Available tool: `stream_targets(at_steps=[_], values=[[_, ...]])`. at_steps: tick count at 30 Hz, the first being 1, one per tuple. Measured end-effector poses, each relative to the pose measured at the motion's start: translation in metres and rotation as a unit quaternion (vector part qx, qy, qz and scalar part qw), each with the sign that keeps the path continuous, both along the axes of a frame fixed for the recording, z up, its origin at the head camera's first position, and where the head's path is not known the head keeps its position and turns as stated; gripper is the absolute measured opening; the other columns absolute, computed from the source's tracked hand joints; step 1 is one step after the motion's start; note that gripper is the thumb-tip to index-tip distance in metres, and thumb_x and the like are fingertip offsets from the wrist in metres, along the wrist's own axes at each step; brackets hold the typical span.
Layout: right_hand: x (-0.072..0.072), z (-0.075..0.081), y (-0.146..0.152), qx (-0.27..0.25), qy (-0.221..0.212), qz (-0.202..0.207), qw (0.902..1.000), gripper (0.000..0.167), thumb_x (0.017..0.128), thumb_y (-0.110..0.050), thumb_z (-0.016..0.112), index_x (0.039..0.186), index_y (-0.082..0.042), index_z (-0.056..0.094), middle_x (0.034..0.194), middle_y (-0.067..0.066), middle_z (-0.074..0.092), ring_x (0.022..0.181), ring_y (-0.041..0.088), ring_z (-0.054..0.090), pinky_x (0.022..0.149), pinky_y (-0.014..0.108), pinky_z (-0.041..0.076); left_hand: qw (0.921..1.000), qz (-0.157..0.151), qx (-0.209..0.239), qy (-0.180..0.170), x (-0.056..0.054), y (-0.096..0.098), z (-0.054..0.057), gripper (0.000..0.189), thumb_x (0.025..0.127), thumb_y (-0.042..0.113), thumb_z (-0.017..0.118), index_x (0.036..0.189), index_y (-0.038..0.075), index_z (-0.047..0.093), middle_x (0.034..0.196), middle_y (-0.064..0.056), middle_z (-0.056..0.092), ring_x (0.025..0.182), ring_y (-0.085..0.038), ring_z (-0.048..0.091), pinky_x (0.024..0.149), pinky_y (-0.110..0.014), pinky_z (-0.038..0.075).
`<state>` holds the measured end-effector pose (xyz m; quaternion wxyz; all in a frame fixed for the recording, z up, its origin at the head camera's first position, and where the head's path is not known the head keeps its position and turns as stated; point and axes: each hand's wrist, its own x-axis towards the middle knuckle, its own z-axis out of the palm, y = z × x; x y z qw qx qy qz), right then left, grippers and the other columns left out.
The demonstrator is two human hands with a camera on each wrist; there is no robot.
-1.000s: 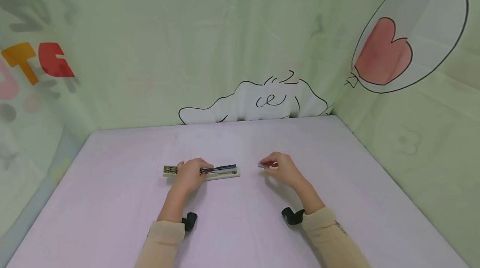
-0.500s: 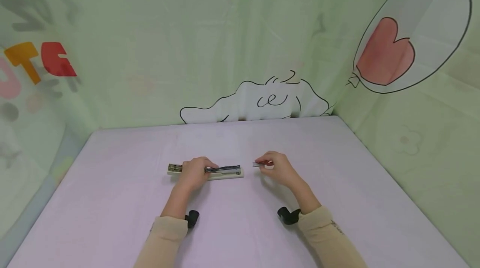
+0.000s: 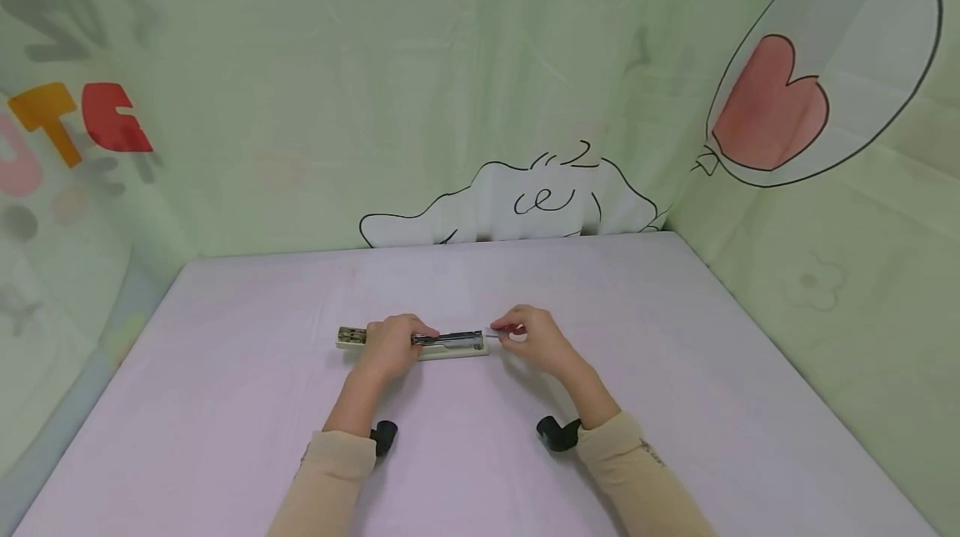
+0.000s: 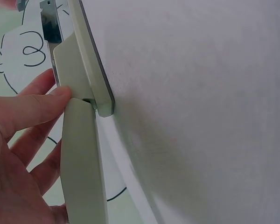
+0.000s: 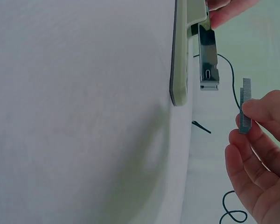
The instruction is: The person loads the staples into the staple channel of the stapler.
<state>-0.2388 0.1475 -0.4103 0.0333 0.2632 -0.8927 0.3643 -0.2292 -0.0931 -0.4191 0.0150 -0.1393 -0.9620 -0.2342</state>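
A pale green stapler [image 3: 453,352] lies on the table with its top cover swung back to the left, so its metal magazine [image 5: 208,58] is bare. My left hand [image 3: 390,345] grips the stapler around its hinge, thumb on the near side and fingers behind. Between thumb and fingertips my right hand [image 3: 532,338] pinches a small strip of staples [image 5: 245,105], just off the magazine's right end. In the right wrist view the strip looks like two rows lying together, one offset from the other.
The table [image 3: 465,454] has a pale lilac cover. Behind it hangs a light green printed curtain [image 3: 300,103], with another along the right side. A black wrist camera [image 3: 558,434] sits at the right cuff and another black camera [image 3: 386,439] at the left.
My right hand has moved left with the staples, closing on the stapler's right end. My left hand and the stapler shifted slightly right at first, then stayed nearly still.
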Motion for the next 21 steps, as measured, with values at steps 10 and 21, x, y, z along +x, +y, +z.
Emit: stream_targets(at_steps=[10, 21], values=[[-0.004, -0.002, -0.011, 0.009, 0.018, 0.021, 0.9996, 0.017, 0.079, 0.005, 0.063, 0.094, 0.001, 0.069, 0.088, 0.007, 0.063, 0.080, 0.018, 0.057, 0.073, 0.032, 0.051, 0.9999, 0.002, -0.004, -0.012, 0.000, 0.000, 0.001, 0.030, 0.080, 0.003, 0.064, 0.100, 0.024, 0.073, 0.109, 0.000, 0.064, 0.105, -0.026, 0.056, 0.076, -0.045, 0.036], [-0.008, -0.003, -0.023, 0.015, 0.004, 0.025, 0.9996, 0.017, 0.080, 0.004, 0.064, 0.096, 0.002, 0.069, 0.090, 0.008, 0.063, 0.082, 0.020, 0.058, 0.074, 0.034, 0.051, 0.9997, 0.008, -0.006, -0.020, 0.000, 0.001, 0.002, 0.031, 0.080, 0.003, 0.063, 0.100, 0.024, 0.073, 0.109, 0.000, 0.064, 0.104, -0.025, 0.057, 0.074, -0.043, 0.035]])
